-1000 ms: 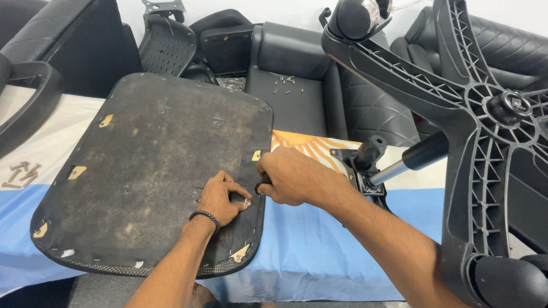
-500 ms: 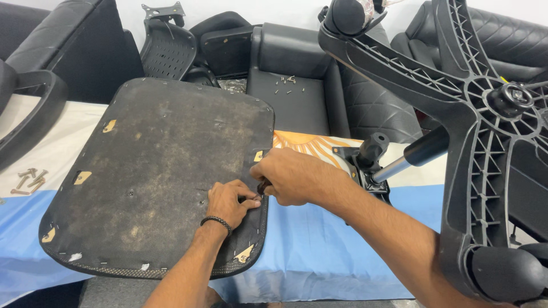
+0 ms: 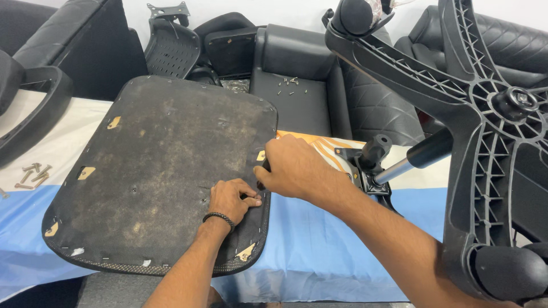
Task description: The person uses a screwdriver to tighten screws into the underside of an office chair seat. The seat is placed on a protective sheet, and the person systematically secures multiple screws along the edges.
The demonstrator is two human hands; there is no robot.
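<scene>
1. Where the blue-and-white covered counter (image 3: 319, 251) ran across the view, a dark seat board (image 3: 154, 171) lay on it underside up, its fabric dusty and stapled round the rim, with tan patches showing at several edge points.
2. The left hand (image 3: 231, 197), a black band at the wrist, rested on the board near its right edge, fingers curled down with the tips pressed to the surface; it enclosed nothing that could be seen.
3. The right hand (image 3: 294, 168) sat at the same right edge, just beside the left, closed round a small dark object at the board's rim; what the object was could not be told.
4. A black five-arm chair base (image 3: 474, 120) stood upturned at the right, castors (image 3: 508, 271) at its arm ends, with a chrome gas cylinder (image 3: 408, 162) running from its hub down to a black seat mechanism plate (image 3: 365, 171) on the counter.
5. An orange printed sheet (image 3: 322, 145) lay under that plate, just beyond the right hand.
6. A few loose screws (image 3: 31, 174) lay on the counter at the left, well apart from both hands, near a black curved armrest (image 3: 34, 114).
7. Behind the counter stood black upholstered chair parts (image 3: 302, 74), with more small screws (image 3: 288, 85) scattered on one cushion, and a perforated plastic back shell (image 3: 171, 51).
</scene>
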